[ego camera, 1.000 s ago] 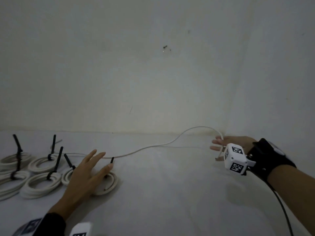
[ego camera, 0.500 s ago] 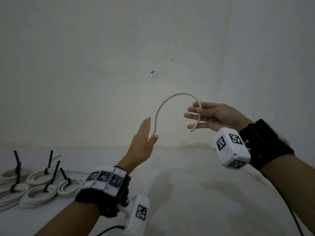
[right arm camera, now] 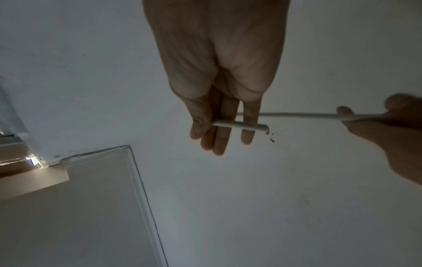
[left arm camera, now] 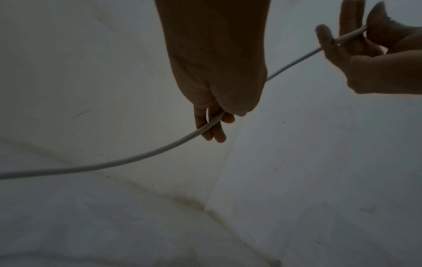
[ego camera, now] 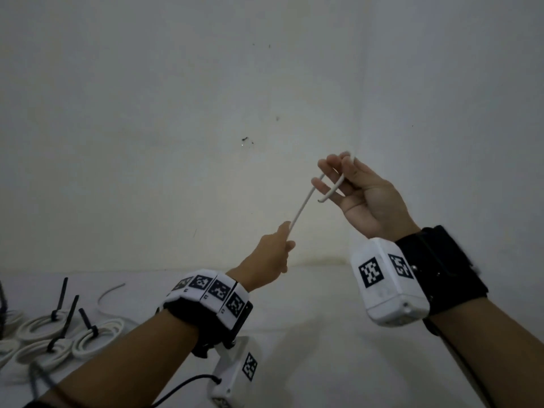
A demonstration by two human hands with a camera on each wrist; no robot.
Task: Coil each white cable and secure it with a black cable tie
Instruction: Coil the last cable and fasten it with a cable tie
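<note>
A loose white cable [ego camera: 303, 207] runs taut between my two raised hands in front of the wall. My left hand [ego camera: 284, 242] grips it in curled fingers. In the left wrist view the cable [left arm camera: 137, 157] leaves those fingers [left arm camera: 212, 126] and trails off to the lower left. My right hand [ego camera: 338, 175] is higher and to the right. It holds the cable's end looped over its fingers, the thumb pinching it. The right wrist view shows the cut end [right arm camera: 242, 126] lying across the fingers [right arm camera: 219, 137].
Several coiled white cables [ego camera: 97, 337], each bound with a black cable tie [ego camera: 86, 320], lie on the white floor at the lower left. A curved stretch of loose cable [ego camera: 109, 293] lies behind them. Two walls meet in a corner [ego camera: 357, 201] just behind my hands.
My left hand rose from the coils on the floor and closed round the cable. The right hand lifted the end and looped it over its fingers. The arched cable is now pulled straight.
</note>
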